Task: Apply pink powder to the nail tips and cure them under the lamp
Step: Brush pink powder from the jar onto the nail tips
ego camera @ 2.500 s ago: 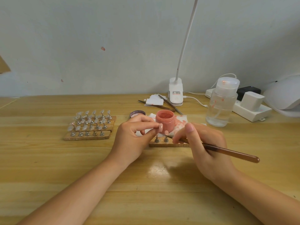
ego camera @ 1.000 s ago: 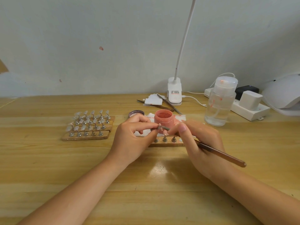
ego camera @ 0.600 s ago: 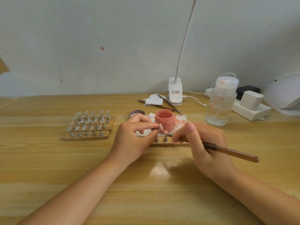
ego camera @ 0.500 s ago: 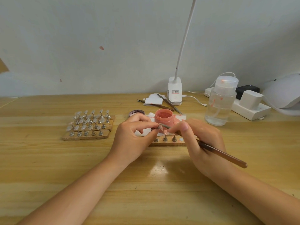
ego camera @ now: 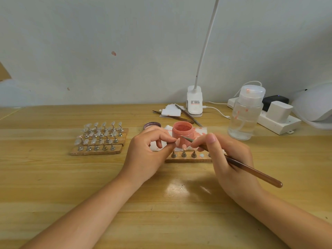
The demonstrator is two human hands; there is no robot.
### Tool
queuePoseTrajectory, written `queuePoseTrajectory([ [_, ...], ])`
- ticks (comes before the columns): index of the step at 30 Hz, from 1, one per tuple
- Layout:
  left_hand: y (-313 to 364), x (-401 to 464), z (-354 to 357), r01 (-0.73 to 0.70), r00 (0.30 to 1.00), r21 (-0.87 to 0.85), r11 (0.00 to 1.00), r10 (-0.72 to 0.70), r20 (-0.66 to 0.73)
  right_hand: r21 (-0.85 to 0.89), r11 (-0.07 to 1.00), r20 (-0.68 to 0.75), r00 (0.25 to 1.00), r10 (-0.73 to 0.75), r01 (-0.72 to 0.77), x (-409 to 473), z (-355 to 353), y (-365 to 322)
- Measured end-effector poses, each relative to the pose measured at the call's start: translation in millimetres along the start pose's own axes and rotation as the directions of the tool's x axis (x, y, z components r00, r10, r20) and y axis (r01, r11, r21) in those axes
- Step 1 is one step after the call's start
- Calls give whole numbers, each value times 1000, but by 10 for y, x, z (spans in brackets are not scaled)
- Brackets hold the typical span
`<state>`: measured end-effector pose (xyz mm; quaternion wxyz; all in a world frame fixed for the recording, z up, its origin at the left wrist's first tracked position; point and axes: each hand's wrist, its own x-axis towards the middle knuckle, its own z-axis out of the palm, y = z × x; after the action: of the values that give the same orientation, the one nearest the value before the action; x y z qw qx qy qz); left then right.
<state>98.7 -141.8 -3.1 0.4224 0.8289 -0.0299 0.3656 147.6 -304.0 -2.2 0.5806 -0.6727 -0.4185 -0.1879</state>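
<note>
Head view: left hand pinches nail tip; right hand grips brush.

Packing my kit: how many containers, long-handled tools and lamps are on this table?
Containers: 3 (open pink powder jar, small purple-rimmed jar, clear plastic pump bottle)
Long-handled tools: 3 (brown wooden brush, two thin sticks behind)
Lamps: 2 (white clip-on desk lamp, white domed curing lamp)
Total: 8

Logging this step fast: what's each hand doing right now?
Left hand: pinching a nail tip between thumb and forefinger.
Right hand: gripping the brush, its tip by the powder jar.
</note>
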Motion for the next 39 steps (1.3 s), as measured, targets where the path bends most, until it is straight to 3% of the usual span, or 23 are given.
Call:
queuePoseTrajectory([
  [5, -32, 11, 12, -4, 1000, -1, 1000, 4, -16, -22, 1000, 79, 997, 1, 1, -26, 11, -1],
  [9, -46, 11, 10, -12, 1000, -5, 1000, 12, -7, -21, 1000, 20, 1000, -10, 10, -19, 11, -11],
  [13, -45, 11, 7, -19, 1000, -7, 1000, 19, -5, 3, 996, 50, 995, 92, -92, -24, 18, 2],
  [18, -37, 9, 2, -15, 1000, 6, 1000, 15, 0, 26, 997, 3, 997, 72, -72, -10, 10, -4],
  [22, -23, 11, 0, -17, 1000, 2, 1000, 17, 0, 114, 980, 69, 985, 156, -163, -32, 26, 6],
  [24, -16, 12, 4, -12, 1000, -3, 1000, 12, -3, 142, 979, 50, 989, 139, -145, -45, 16, 5],
  [27, -17, 11, -1, -12, 1000, 6, 1000, 12, 3, 49, 996, 16, 997, 73, -74, -19, 18, 1],
  [32, -12, 13, 3, -5, 1000, 1, 1000, 5, -7, 129, 982, 45, 990, 131, -136, -38, 21, -1],
  [35, -19, 13, 0, -6, 1000, 13, 1000, 6, -1, 48, 996, 29, 997, 75, -77, -21, 23, -5],
  [39, -4, 12, 5, 0, 1000, -2, 1000, 0, -8, 72, 988, 69, 989, 132, -137, -36, 30, -7],
])
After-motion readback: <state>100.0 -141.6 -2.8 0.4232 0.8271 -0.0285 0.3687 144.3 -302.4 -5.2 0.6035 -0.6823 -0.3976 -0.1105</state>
